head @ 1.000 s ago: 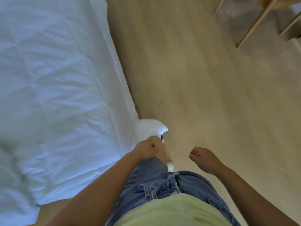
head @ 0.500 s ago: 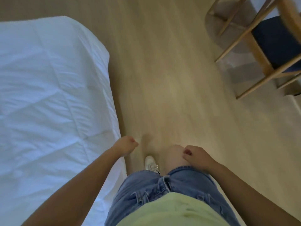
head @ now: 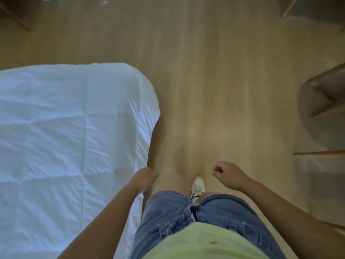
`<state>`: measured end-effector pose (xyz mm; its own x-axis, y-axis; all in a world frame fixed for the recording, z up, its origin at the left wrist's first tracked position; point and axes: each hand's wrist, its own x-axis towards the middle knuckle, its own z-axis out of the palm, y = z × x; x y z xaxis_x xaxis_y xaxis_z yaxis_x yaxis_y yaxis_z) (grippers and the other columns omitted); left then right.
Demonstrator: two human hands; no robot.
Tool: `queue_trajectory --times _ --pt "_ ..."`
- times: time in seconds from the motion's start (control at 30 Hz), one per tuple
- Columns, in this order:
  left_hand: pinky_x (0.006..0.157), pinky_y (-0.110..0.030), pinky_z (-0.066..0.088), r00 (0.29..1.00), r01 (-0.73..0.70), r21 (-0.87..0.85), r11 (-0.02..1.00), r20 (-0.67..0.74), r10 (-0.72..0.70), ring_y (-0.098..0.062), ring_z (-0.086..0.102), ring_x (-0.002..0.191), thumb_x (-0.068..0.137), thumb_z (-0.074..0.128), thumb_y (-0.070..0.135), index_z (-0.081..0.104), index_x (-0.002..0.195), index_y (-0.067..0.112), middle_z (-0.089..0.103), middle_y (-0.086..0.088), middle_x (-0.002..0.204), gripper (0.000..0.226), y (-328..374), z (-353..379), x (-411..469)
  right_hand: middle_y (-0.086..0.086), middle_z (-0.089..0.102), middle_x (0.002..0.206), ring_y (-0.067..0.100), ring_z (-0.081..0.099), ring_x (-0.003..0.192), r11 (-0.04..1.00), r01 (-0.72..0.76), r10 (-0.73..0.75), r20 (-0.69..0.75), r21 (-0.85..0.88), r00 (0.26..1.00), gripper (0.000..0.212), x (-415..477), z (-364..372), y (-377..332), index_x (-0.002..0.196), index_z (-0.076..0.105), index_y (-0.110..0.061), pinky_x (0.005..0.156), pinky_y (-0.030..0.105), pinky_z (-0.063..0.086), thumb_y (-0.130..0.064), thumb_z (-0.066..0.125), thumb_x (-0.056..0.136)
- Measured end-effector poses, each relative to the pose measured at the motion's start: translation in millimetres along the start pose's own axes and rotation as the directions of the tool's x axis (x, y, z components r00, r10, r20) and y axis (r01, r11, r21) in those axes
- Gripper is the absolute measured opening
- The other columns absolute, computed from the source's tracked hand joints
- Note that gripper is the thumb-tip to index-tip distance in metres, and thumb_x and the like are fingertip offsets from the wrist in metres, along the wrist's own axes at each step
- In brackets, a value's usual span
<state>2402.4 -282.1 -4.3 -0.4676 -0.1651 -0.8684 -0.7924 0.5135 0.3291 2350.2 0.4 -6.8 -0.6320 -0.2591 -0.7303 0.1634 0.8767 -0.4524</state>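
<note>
Since half a second before, the white quilted fabric duvet (head: 71, 128) had slid down the view, its rounded far corner now near ten o'clock, and the right hand (head: 226, 173) had left the knee and swung out toward four o'clock. Pale wood-plank flooring (head: 214, 81) filled the field from twelve o'clock down through the centre. The duvet covered the nine o'clock side, lying flat and creased, with its near edge running down toward seven o'clock. A blurred light-wood chair frame (head: 321, 153) stood at three o'clock, well apart from the duvet. Faded blue denim shorts (head: 186, 221) and a pale yellow-green cotton shirt (head: 205, 242) sat at six o'clock. The left hand (head: 146, 176) hung right at the duvet's edge, fingers loosely curled and holding nothing; whether it brushed the fabric could not be told. The right hand was likewise loosely curled and empty above the floor. A white laced sneaker (head: 198, 185) showed between the hands.
</note>
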Motion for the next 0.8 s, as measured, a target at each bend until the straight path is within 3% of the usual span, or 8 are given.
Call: queue_trajectory --times 0.17,0.27,0.37,0.43,0.5,0.6,0.7,0.8 --pt "0.049 -0.016 0.038 0.999 0.026 -0.266 0.964 -0.019 -0.032 -0.012 0.048 0.059 0.09 0.051 0.012 0.059 0.088 0.005 0.054 -0.004 0.07 0.01 93.1 -43.4 52.8 0.005 0.063 0.092 0.019 0.054 0.081 0.989 0.056 -0.038 0.126 -0.138 0.991 0.017 99.3 -95.6 -49.5 0.091 0.06 -0.01 0.073 0.03 0.043 -0.025 0.051 0.091" --pt "0.053 -0.021 0.036 0.995 0.097 -0.253 0.962 0.019 -0.095 -0.014 0.046 0.059 0.09 0.05 0.011 0.05 0.073 0.009 0.05 -0.005 0.069 0.018 129.4 -78.1 105.7 0.009 0.064 0.096 0.017 0.052 0.079 0.987 0.046 -0.023 0.147 -0.155 0.989 0.021 167.8 -142.4 -75.2 0.095 0.06 -0.006 0.069 0.029 0.04 -0.024 0.051 0.09" --pt "0.059 -0.028 0.033 0.99 0.139 -0.248 0.959 0.019 -0.138 -0.022 0.048 0.071 0.089 0.05 0.012 0.051 0.076 0.006 0.055 -0.014 0.079 0.015 171.0 -138.0 160.8 0.011 0.064 0.098 0.02 0.054 0.083 0.978 0.052 -0.019 0.16 -0.2 0.987 0.021 237.0 -194.6 -110.0 0.097 0.061 -0.003 0.069 0.029 0.039 -0.021 0.052 0.091" --pt "0.057 -0.026 0.036 0.988 0.147 -0.285 0.947 0.004 -0.152 -0.02 0.048 0.066 0.092 0.051 0.015 0.049 0.072 0.009 0.054 -0.009 0.075 0.021 208.5 -183.0 190.2 0.012 0.064 0.098 0.021 0.054 0.085 0.972 0.068 -0.026 0.182 -0.227 0.983 0.021 276.9 -231.5 -137.3 0.096 0.061 -0.002 0.069 0.029 0.038 -0.02 0.052 0.091" --pt "0.057 -0.021 0.042 0.989 0.124 -0.305 0.944 -0.044 -0.144 -0.014 0.05 0.061 0.095 0.051 0.015 0.049 0.069 0.014 0.053 -0.003 0.071 0.025 251.8 -227.6 217.1 0.011 0.064 0.098 0.022 0.055 0.086 0.959 0.089 -0.037 0.193 -0.268 0.981 0.019 314.7 -270.1 -165.5 0.094 0.06 -0.002 0.068 0.029 0.035 -0.019 0.052 0.09" --pt "0.073 -0.03 0.049 0.993 0.068 -0.278 0.958 -0.07 -0.091 -0.021 0.056 0.073 0.095 0.05 0.016 0.055 0.076 0.01 0.059 -0.007 0.078 0.02 315.4 -288.7 246.5 0.01 0.064 0.095 0.023 0.055 0.085 0.94 0.136 -0.076 0.197 -0.312 0.978 0.013 369.7 -326.5 -213.3 0.085 0.056 -0.009 0.072 0.031 0.038 -0.019 0.051 0.09" --pt "0.084 -0.035 0.046 0.996 -0.016 -0.207 0.978 -0.088 -0.003 -0.022 0.054 0.085 0.093 0.05 0.022 0.058 0.092 0.006 0.063 -0.016 0.1 0.018 358.5 -341.5 283.5 0.007 0.062 0.088 0.022 0.055 0.08 0.932 0.191 -0.133 0.199 -0.307 0.971 0.011 438.8 -369.4 -270.5 0.078 0.052 -0.013 0.07 0.032 0.041 -0.017 0.051 0.088" --pt "0.083 -0.032 0.045 0.99 -0.026 -0.276 0.961 -0.143 -0.014 -0.019 0.052 0.084 0.093 0.05 0.023 0.055 0.088 0.01 0.06 -0.009 0.096 0.015 385.5 -392.6 331.7 0.01 0.064 0.09 0.025 0.058 0.084 0.89 0.287 -0.192 0.28 -0.355 0.941 0.014 526.4 -405.7 -334.3 0.087 0.059 -0.006 0.072 0.033 0.043 -0.017 0.051 0.088"
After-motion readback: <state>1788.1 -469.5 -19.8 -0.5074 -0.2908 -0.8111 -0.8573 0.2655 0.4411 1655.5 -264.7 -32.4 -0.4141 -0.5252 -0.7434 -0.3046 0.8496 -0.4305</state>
